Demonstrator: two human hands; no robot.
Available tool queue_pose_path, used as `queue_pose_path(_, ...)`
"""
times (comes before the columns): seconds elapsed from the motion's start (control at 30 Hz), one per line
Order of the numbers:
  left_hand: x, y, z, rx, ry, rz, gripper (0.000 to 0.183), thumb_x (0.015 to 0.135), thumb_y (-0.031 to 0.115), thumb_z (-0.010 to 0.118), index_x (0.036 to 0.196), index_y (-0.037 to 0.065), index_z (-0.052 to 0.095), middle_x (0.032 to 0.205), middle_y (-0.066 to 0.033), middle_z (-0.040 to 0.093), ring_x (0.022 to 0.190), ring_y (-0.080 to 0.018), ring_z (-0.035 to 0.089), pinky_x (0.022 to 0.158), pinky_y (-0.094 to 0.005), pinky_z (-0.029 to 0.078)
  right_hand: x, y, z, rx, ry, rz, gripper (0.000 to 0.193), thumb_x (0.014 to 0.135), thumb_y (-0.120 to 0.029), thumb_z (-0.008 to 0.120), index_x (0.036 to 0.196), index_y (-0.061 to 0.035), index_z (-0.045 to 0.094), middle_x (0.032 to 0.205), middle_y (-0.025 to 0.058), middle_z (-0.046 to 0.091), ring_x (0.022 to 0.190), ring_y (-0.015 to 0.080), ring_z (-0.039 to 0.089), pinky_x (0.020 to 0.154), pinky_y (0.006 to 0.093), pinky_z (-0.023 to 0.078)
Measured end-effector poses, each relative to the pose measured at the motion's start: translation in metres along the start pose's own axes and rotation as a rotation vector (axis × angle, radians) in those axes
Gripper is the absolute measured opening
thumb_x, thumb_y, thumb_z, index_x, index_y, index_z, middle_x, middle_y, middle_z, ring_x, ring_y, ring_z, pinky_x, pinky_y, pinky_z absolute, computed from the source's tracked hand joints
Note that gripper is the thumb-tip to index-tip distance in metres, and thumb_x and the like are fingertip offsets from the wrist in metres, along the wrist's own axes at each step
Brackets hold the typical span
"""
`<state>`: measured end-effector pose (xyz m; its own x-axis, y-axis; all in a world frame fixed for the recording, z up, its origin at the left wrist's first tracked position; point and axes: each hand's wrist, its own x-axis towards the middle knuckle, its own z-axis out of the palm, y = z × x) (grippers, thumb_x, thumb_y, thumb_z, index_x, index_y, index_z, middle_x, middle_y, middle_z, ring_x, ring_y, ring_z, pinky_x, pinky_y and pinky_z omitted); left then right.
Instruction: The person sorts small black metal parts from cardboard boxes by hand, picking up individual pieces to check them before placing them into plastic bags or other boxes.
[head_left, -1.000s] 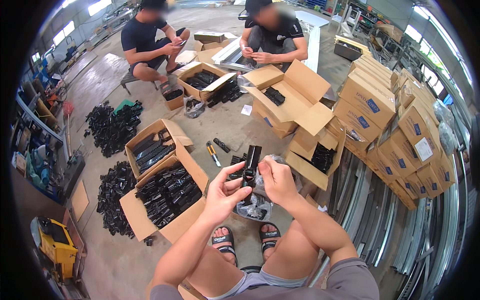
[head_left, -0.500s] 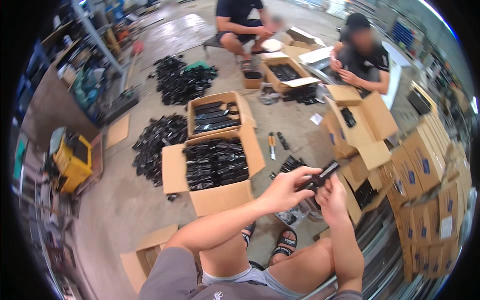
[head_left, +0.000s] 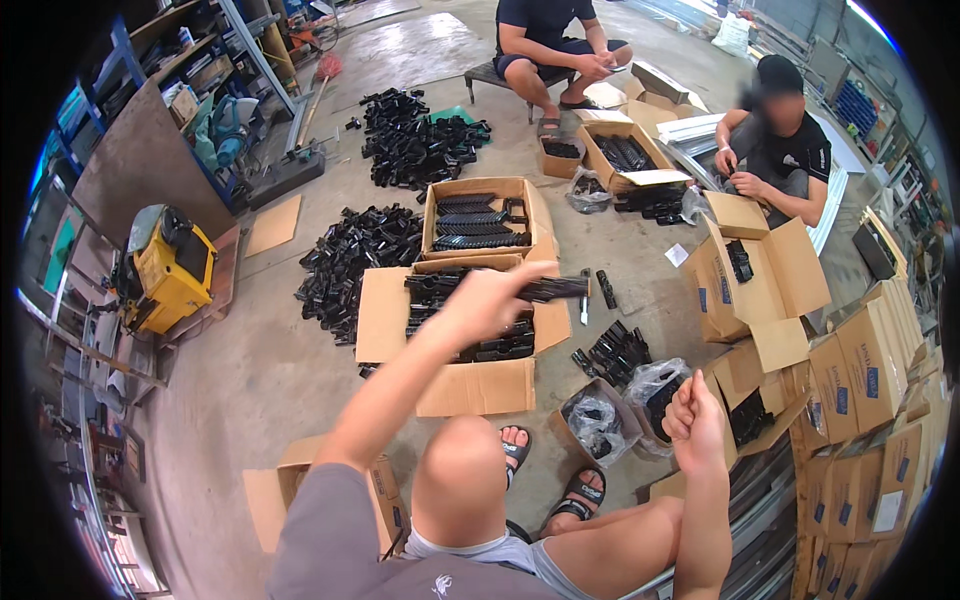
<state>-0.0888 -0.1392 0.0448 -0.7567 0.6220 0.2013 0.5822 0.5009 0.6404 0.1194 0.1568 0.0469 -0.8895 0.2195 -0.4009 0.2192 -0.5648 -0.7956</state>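
My left hand (head_left: 488,303), a little blurred, grips a long black part (head_left: 556,289) by one end, above an open cardboard box (head_left: 475,388) packed with rows of similar black parts. It partly covers the box's contents. Off to the right, my right hand (head_left: 692,418) is raised with its fingers curled closed; whatever they may hold is hidden. Beside that hand stand small boxes lined with clear plastic bags (head_left: 602,428), with small black pieces inside. Several loose black parts (head_left: 618,352) lie on the floor just beyond them.
A second box (head_left: 480,190) of black parts adjoins the first. Heaps of black parts (head_left: 360,262) lie to its left. Two people (head_left: 790,150) sit working beyond open boxes. Stacked cartons (head_left: 850,365) line the right; a yellow machine (head_left: 172,268) stands left.
My left hand has carried the black part left and away from my right hand, over the box. My right hand has let go of that part and lowered slightly.
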Motion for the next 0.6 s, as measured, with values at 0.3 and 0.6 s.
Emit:
queue_pose_path(0.3, -0.096, -0.266, -0.005, 0.312, -0.017, -0.460, 0.072, 0.077, -0.003, 0.068, 0.143, 0.022, 0.050, 0.127, -0.0189, 0.064, 0.117, -0.0372, 0.060, 0.098, -0.0435, 0.049, 0.008, 0.005, 0.004, -0.069, -0.011, 0.034, 0.037, 0.106, -0.035, 0.048, 0.081, -0.0089, 0.054, 0.056, -0.0040, 0.037, 0.045, 0.0073, 0.031, 0.045, 0.0249, 0.026)
queue_pose_path(0.6, -0.059, -0.253, 0.030, 0.059, 0.653, -0.424, 0.042, 0.094, 0.009, 0.065, 0.135, 0.010, 0.056, 0.123, -0.0140, 0.069, 0.113, -0.0206, 0.067, 0.093, -0.0314, 0.050, 0.016, 0.007, 0.010, -0.123, -0.028, 0.084, 0.036, 0.107, -0.033, 0.046, 0.083, -0.0080, 0.054, 0.057, -0.0049, 0.035, 0.048, 0.0069, 0.031, 0.047, 0.0247, 0.026)
